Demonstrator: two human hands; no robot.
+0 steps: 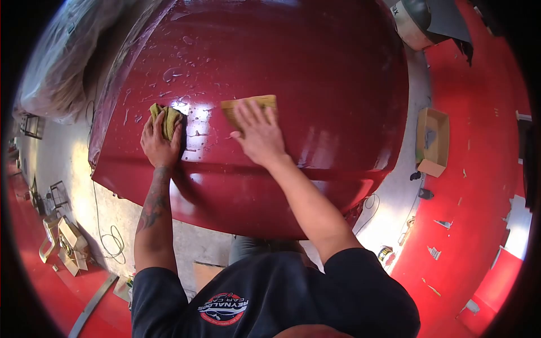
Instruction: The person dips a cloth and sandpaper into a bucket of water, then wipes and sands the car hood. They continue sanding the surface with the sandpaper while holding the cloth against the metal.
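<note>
A dark red car hood (315, 67) spreads out in front of me, with water drops and streaks on its left half. My left hand (160, 141) is closed around a bunched yellow-green cloth (168, 125) and rests it on the wet paint. To the right, my right hand (258, 128) lies flat over a folded yellow-brown cloth (230, 110), pressing it to the hood. Its fingers are stretched out, and the thumb points left, off the cloth. Part of that cloth is hidden under the palm.
Clear plastic sheeting (127, 62) runs along the hood's left edge, and a plastic-wrapped bulk (62, 62) stands beyond. On the right are an open cardboard box (434, 143) and red floor (473, 186). A cable (112, 245) and cardboard pieces (72, 248) lie at lower left.
</note>
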